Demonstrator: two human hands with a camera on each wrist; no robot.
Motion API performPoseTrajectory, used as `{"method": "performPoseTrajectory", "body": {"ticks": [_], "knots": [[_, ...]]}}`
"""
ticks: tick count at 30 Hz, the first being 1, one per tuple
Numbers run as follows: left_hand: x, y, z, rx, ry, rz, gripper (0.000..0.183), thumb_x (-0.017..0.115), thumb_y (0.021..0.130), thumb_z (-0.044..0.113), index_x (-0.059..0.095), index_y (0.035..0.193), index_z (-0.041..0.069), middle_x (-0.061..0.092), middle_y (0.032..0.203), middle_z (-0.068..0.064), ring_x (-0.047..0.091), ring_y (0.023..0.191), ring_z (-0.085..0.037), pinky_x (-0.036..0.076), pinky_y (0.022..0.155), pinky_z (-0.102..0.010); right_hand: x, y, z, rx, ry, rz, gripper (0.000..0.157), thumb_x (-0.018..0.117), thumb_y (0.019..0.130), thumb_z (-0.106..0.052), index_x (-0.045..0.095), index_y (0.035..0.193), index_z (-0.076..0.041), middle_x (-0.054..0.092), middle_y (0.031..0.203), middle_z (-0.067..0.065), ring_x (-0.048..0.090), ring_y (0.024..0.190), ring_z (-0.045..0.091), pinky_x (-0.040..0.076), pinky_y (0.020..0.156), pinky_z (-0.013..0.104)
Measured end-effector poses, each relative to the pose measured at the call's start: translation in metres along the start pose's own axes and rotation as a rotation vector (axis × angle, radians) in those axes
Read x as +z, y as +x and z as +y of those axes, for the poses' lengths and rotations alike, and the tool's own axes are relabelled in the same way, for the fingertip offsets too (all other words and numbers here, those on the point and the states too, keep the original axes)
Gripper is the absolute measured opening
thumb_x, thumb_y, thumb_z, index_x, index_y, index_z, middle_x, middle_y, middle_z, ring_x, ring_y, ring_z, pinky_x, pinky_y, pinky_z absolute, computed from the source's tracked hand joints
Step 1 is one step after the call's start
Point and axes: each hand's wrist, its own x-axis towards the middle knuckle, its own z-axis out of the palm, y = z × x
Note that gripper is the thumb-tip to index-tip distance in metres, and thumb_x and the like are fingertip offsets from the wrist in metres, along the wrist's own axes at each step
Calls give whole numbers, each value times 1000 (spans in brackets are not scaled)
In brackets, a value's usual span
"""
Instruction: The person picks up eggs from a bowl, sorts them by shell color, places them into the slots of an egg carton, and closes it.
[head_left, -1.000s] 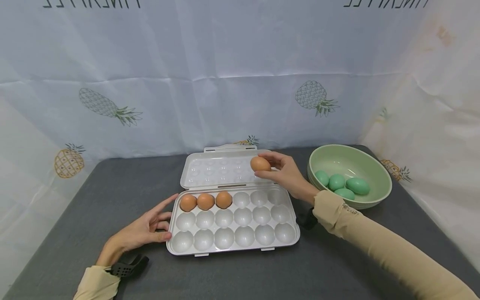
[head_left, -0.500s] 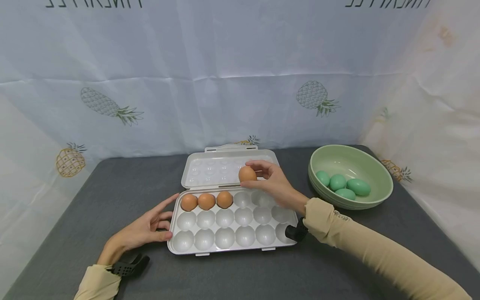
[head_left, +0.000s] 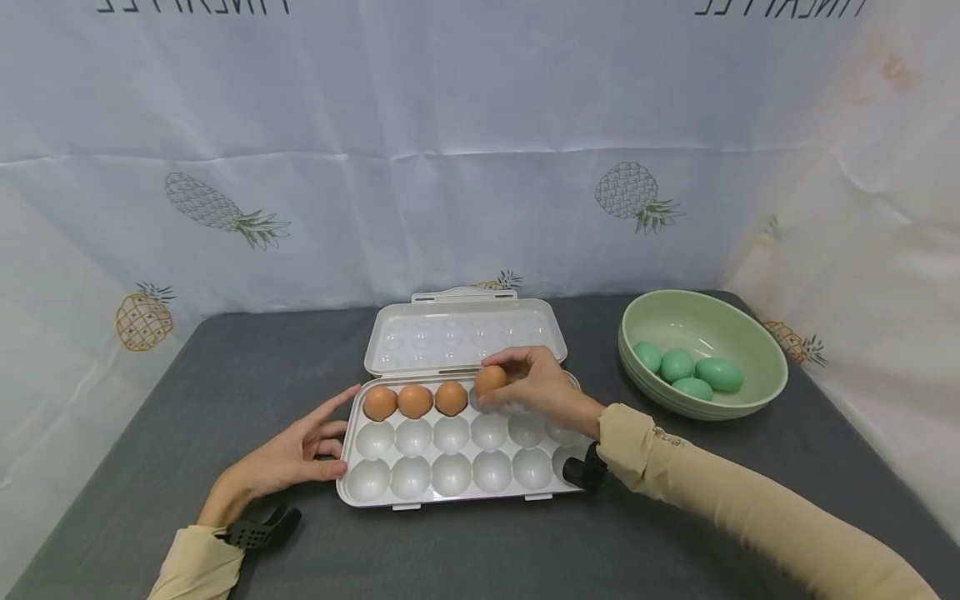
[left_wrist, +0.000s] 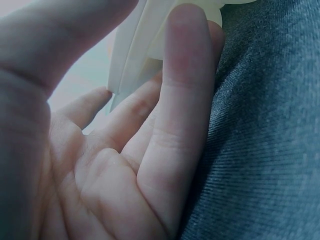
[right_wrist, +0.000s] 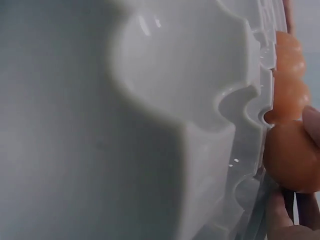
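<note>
A brown egg [head_left: 490, 380] is pinched in my right hand [head_left: 543, 389], low over the back row of a white plastic egg box [head_left: 470, 457], at the fourth cup from the left. Right beside it, three more brown eggs [head_left: 415, 402] sit in a line in that row. In the right wrist view the held egg [right_wrist: 292, 156] shows between fingertips, with the box's cups at its side. My left hand [head_left: 288, 457] touches the box's left end, forefinger at the back corner and thumb near the front one. Its fingers lie along the box wall in the left wrist view.
The box's lid [head_left: 457, 337] lies folded back behind it, hinge side toward the cups. To the right stands a green bowl [head_left: 738, 342] with several green eggs [head_left: 717, 374] in it. A white pineapple-print curtain [head_left: 420, 208] hangs behind the dark table [head_left: 480, 550].
My right hand has carried the brown egg left and down, from over the lid to the back row of cups. The left hand has stayed at the box's left end.
</note>
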Motion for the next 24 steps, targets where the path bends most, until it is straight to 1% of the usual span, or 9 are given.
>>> {"method": "performPoseTrajectory", "body": {"ticks": [2,4,8,11,14,19,24], "knots": [[0,0,0,1,-2,-3,98,61,99,-3,-7,166,19,58,141,6,70,107,-10,58,87,-29,0,0,0,2,-30,-10,50,88,72,1,74,120,-2,76,114,12,71,91,11,57,84,26],[0,1,0,2,-4,-5,98,61,99,-4,-7,166,19,58,141,7,70,108,-10,58,88,-29,1,0,0,-13,-84,-20,49,89,71,-1,75,118,-3,76,112,12,71,90,11,57,84,27],[0,1,0,15,0,-9,98,61,99,-4,-7,166,19,59,141,7,70,108,-10,58,87,-29,2,1,0,-91,-208,-44,45,92,70,-4,77,113,-2,77,111,14,73,91,14,58,84,28],[-1,1,0,15,0,-10,98,61,99,-4,-7,166,19,59,140,6,69,107,-10,58,87,-29,3,2,2,-131,-249,-58,44,93,69,-3,78,110,-1,77,111,15,75,93,16,59,85,28],[0,0,0,9,-6,-10,98,61,99,-4,-7,166,20,60,140,5,70,107,-10,58,87,-29,4,3,1,-146,-280,-60,43,93,68,-3,79,108,0,77,110,16,75,94,18,59,85,27],[0,0,0,10,-22,-15,98,60,99,-4,-7,166,20,59,140,4,70,107,-11,58,87,-30,7,2,0,-175,-339,-50,37,94,68,-6,80,102,-1,78,103,15,75,90,18,59,81,26],[-1,0,-1,23,-29,-25,97,60,100,-4,-8,166,20,59,141,5,69,107,-10,58,86,-29,8,2,-1,-199,-394,-37,36,94,70,-9,80,102,-2,79,100,13,75,86,17,58,77,23]]}}
